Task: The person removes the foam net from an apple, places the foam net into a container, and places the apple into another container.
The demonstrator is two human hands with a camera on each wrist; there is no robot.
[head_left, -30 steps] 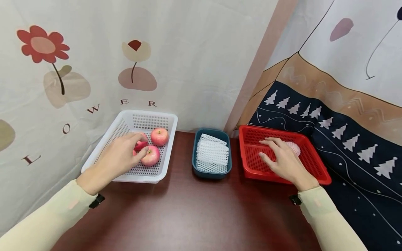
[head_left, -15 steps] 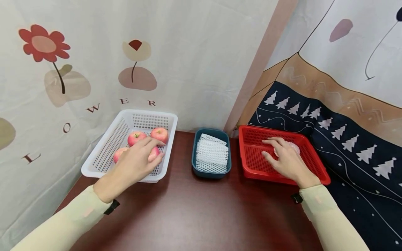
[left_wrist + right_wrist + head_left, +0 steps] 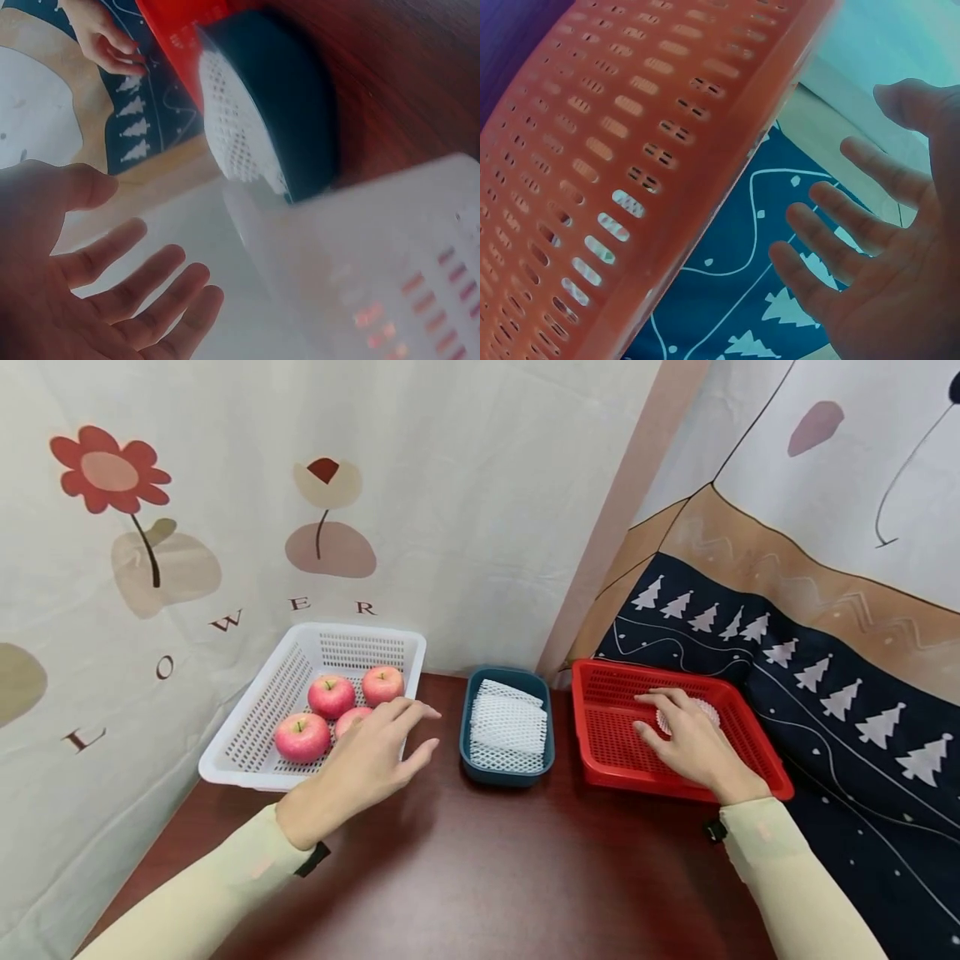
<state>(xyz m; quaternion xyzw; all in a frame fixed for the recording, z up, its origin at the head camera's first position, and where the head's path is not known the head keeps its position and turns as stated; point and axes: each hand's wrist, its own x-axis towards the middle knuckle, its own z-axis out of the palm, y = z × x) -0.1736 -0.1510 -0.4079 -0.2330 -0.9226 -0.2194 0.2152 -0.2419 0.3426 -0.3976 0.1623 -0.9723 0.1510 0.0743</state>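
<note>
My left hand (image 3: 367,756) hovers over the front right edge of the white basket (image 3: 225,760), fingers spread and holding nothing. Several red apples sit in that basket, among them a front-left apple (image 3: 302,737) and a back-right apple (image 3: 382,684); another is partly covered by the hand. White foam net sleeves (image 3: 507,727) lie in a dark teal container (image 3: 506,781) between the baskets. Above the red basket (image 3: 600,727) my right hand (image 3: 693,739) hangs with loose fingers and nothing in them. Behind it, a round item in pale foam netting (image 3: 707,713) shows partly.
All three containers stand in a row on a dark reddish-brown table (image 3: 480,868). A pale printed curtain (image 3: 480,527) hangs close behind them. On the right, a navy cloth with tree prints (image 3: 847,793) borders the red basket.
My left hand has moved right, from over the apples to the white basket's right edge, uncovering the left-hand apples. My right hand has shifted slightly to the right over the red basket.
</note>
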